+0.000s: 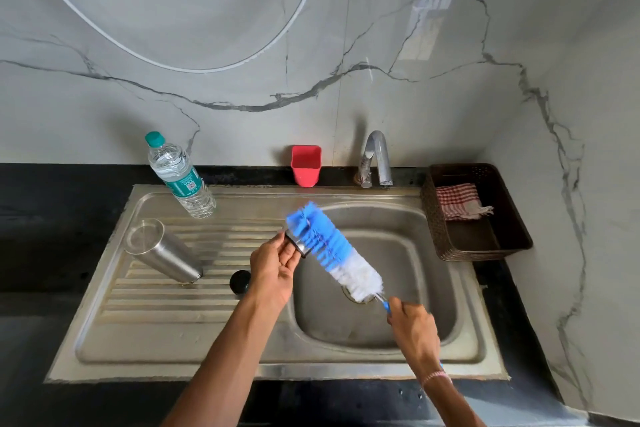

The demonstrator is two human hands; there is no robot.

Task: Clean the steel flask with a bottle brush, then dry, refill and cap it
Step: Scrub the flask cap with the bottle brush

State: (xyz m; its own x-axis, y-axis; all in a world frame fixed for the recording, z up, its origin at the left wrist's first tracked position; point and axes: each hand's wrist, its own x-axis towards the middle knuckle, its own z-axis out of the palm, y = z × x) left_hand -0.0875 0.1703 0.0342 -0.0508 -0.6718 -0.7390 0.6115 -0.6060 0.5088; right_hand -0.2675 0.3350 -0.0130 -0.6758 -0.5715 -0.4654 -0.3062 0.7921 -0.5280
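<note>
The steel flask [162,255] stands upside down on the ribbed drainboard [156,305], left of the basin. A black round part [239,282] lies on the drainboard near its foot. My left hand [273,270] pinches a small steel and black cap [298,245] over the basin's left rim. My right hand [414,329] grips the blue handle of the bottle brush [332,250]. The brush's blue and white bristles slant up to the left and touch the cap.
A plastic water bottle [180,177] with a green cap stands at the drainboard's back. A red cup [305,165] and the tap [375,160] stand behind the basin [415,253]. A brown basket [485,239] holding a checked cloth [457,201] sits to the right.
</note>
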